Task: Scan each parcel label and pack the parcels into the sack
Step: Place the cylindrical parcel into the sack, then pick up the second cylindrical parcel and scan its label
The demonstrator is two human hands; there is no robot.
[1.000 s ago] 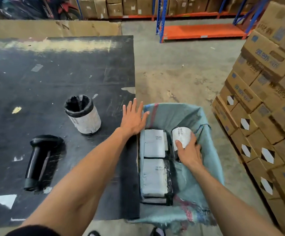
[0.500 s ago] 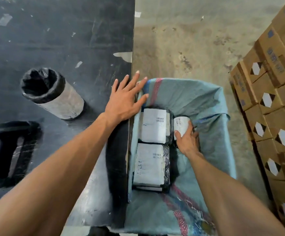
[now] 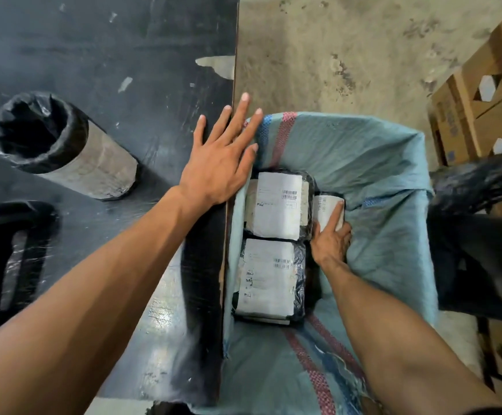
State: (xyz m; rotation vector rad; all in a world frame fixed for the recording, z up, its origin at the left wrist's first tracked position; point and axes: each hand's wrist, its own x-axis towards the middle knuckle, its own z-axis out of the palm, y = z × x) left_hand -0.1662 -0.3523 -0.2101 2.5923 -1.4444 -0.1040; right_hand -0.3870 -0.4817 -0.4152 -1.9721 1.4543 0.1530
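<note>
Right hand (image 3: 330, 241) was down in the sack (image 3: 378, 181), fingers wrapped on a small parcel (image 3: 325, 208), probably wedging it right of two flat parcels (image 3: 276, 205). Left hand (image 3: 220, 163) lay flat, fingers spread, on the table (image 3: 94, 55) edge, likely bracing.

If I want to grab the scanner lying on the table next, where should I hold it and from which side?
Probably by the long handle of the scanner, wrapping it from above. It lies flat on the table with its handle running toward you and its wider head at the far end, so the handle is the narrow part. The left hand, resting flat on the table edge, is nearer.
</note>
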